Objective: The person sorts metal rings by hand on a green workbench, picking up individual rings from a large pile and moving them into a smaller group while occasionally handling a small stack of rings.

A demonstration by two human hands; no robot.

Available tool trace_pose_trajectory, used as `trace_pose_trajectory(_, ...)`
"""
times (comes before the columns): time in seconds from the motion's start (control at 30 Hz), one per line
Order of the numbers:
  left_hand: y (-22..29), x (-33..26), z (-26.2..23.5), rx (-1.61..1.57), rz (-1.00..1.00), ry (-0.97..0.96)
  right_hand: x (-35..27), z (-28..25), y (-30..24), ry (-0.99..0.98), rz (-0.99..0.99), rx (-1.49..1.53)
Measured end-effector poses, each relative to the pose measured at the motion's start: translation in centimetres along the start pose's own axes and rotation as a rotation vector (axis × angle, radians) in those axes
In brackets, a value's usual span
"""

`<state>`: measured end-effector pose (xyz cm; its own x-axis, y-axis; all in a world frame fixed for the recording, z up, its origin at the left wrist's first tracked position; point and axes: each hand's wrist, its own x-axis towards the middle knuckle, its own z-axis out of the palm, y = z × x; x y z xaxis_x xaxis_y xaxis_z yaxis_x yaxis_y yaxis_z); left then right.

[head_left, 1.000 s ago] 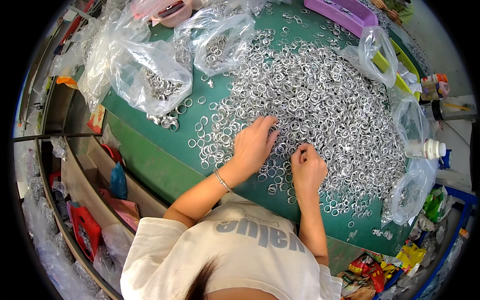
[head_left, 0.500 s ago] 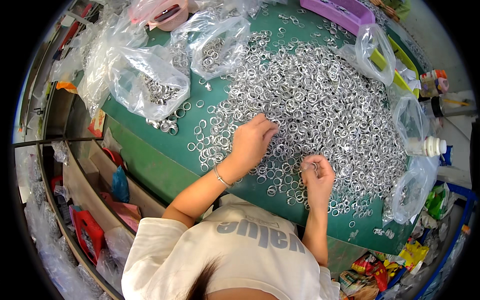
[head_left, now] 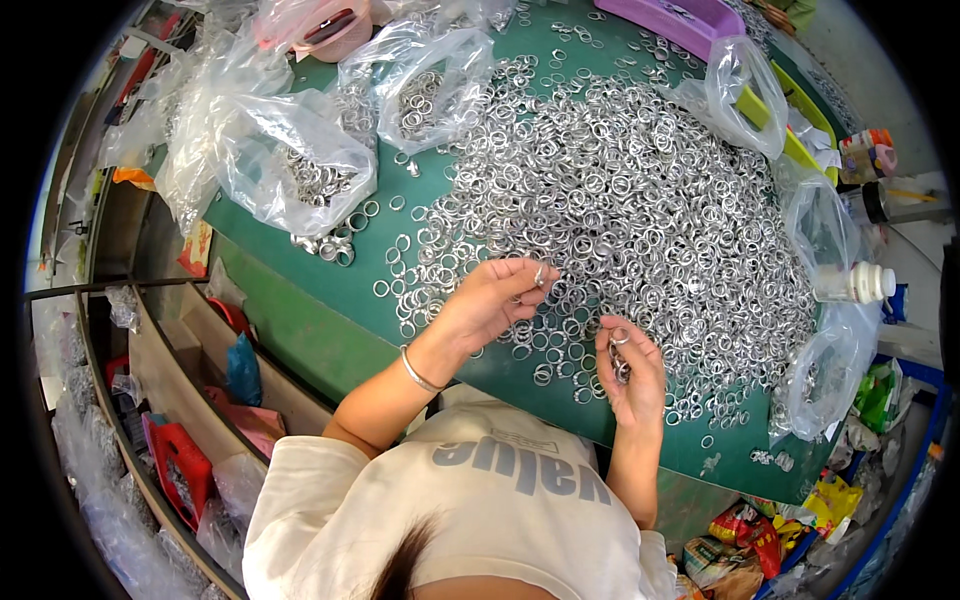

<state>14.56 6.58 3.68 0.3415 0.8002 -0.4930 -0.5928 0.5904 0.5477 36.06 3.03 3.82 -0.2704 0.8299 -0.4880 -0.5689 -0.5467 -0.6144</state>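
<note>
A broad heap of silver-coloured metal rings [head_left: 680, 190] covers much of the green table [head_left: 300, 265]. Over the heap's near left edge, my left hand [head_left: 492, 302] pinches a ring [head_left: 540, 276] between thumb and fingertips. My right hand [head_left: 634, 375] is a little to the right and nearer to me, palm turned partly up. Its fingers curl round a few rings [head_left: 620, 340], some of them partly hidden in the palm. Loose rings [head_left: 562, 352] lie flat on the table between and below the two hands.
Open clear plastic bags [head_left: 290, 150] holding rings stand at the far left. A pink basket [head_left: 345, 38], a purple tray [head_left: 680, 28] and a yellow-green tray [head_left: 805, 110] line the far side. On the right stands a white-capped bottle [head_left: 860, 283]. Shelving [head_left: 215, 350] flanks the left.
My left hand has drawn back toward me from the heap and turned, now showing a ring at its fingertips. My right hand has turned and opened slightly, so more rings show in it.
</note>
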Motion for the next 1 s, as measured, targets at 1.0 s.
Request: trace_pose_trajectory(1.0, -5.2, -0.5, 6.3, 1.500, 0.509, -0.211, -5.5, -4.3, 2.6, 0.049, -0.874, -1.651)
